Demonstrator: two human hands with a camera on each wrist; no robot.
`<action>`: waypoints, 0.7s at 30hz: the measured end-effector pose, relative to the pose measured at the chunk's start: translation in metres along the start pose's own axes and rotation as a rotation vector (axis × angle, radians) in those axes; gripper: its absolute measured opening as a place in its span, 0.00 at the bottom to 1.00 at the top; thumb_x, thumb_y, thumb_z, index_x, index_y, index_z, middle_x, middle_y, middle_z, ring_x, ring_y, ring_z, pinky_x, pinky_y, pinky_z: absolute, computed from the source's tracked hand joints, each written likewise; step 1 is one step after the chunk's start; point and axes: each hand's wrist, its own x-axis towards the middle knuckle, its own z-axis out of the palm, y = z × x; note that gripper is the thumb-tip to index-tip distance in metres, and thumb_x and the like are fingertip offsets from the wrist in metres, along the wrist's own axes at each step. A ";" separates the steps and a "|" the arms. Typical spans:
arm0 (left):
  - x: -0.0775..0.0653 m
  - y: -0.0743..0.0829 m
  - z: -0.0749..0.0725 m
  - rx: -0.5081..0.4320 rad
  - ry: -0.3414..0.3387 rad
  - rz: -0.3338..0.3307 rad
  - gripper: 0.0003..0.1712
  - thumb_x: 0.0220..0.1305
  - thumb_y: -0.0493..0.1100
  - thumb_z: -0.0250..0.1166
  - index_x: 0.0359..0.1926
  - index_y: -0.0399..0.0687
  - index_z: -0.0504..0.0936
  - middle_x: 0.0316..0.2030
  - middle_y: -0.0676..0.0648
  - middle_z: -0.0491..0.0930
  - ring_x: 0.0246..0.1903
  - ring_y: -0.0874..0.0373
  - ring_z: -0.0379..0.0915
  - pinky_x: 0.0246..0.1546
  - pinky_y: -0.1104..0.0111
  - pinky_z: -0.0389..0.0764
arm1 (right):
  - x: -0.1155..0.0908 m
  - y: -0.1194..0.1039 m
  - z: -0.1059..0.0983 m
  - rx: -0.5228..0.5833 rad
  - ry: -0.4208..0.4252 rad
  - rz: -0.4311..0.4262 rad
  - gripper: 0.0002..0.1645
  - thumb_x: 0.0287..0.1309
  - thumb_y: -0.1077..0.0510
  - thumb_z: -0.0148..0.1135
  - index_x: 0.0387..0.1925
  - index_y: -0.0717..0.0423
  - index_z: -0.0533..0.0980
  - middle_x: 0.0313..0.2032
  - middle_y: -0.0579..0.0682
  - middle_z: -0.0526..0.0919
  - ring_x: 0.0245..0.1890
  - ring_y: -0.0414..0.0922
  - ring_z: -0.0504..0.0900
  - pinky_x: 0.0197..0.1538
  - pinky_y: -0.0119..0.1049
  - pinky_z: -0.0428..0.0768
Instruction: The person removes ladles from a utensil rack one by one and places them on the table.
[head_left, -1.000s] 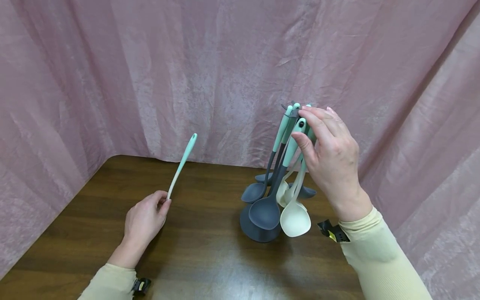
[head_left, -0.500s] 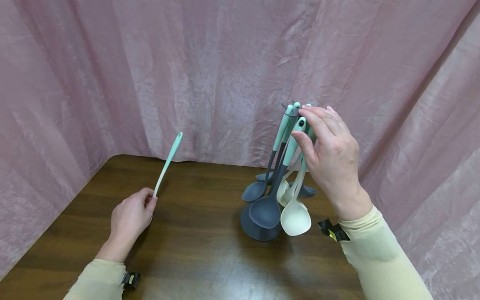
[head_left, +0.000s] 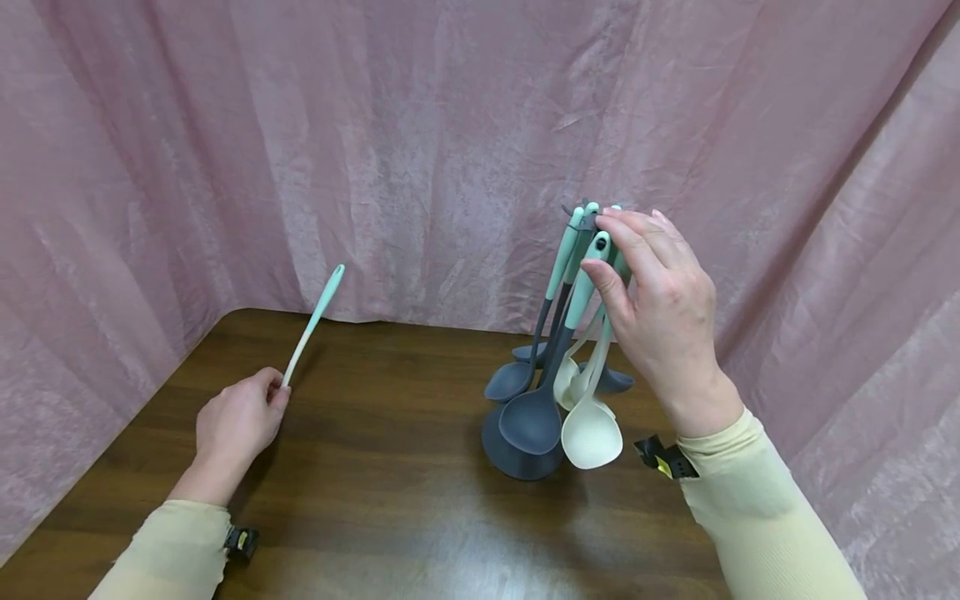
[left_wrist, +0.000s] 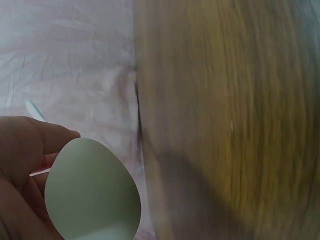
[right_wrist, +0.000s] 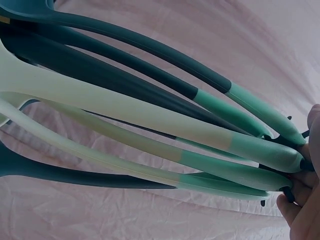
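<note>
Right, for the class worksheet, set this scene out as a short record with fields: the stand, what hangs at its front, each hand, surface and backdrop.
utensil stand: dark grey, upright, round-footed
hanging in front: dark grey ladle, cream spoon, both mint-handled
left hand: pinches a mint-handled cream utensil with a rounded head
right hand: holds the top of the utensil stand
surface: brown wooden table
backdrop: pink curtain

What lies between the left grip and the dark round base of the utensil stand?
Only bare wooden tabletop lies between the left grip, which holds a mint-handled utensil, and the stand's dark base; the head view shows this.
</note>
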 end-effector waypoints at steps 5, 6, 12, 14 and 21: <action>0.003 -0.013 -0.004 0.021 -0.052 -0.028 0.07 0.77 0.42 0.68 0.48 0.43 0.84 0.28 0.44 0.84 0.21 0.47 0.74 0.19 0.53 0.69 | 0.002 0.001 0.000 -0.002 0.003 -0.006 0.38 0.82 0.35 0.57 0.67 0.64 0.82 0.65 0.58 0.86 0.67 0.57 0.83 0.80 0.48 0.66; 0.004 -0.016 -0.005 0.024 -0.068 -0.036 0.07 0.78 0.43 0.67 0.48 0.43 0.83 0.28 0.44 0.84 0.22 0.46 0.74 0.19 0.53 0.69 | 0.002 0.002 0.000 -0.003 0.003 -0.006 0.38 0.82 0.34 0.57 0.67 0.64 0.82 0.65 0.58 0.86 0.67 0.57 0.83 0.80 0.48 0.66; 0.004 -0.031 -0.007 0.049 -0.159 -0.096 0.09 0.80 0.45 0.64 0.50 0.44 0.82 0.30 0.45 0.83 0.25 0.46 0.74 0.22 0.55 0.70 | 0.000 0.002 0.001 -0.010 -0.003 -0.007 0.39 0.81 0.33 0.57 0.66 0.64 0.83 0.64 0.59 0.86 0.66 0.58 0.83 0.79 0.49 0.67; 0.003 -0.036 -0.009 0.058 -0.179 -0.107 0.09 0.80 0.45 0.64 0.50 0.44 0.82 0.30 0.45 0.82 0.25 0.46 0.74 0.23 0.55 0.70 | 0.000 0.002 0.001 -0.008 -0.003 -0.011 0.39 0.81 0.34 0.57 0.66 0.64 0.83 0.64 0.59 0.86 0.66 0.58 0.83 0.79 0.50 0.68; 0.004 -0.048 -0.015 0.080 -0.194 -0.108 0.09 0.80 0.44 0.63 0.48 0.42 0.82 0.29 0.43 0.82 0.24 0.45 0.74 0.22 0.53 0.71 | -0.002 0.003 -0.001 -0.011 -0.006 -0.016 0.38 0.82 0.34 0.57 0.67 0.64 0.82 0.64 0.59 0.86 0.67 0.58 0.83 0.79 0.50 0.67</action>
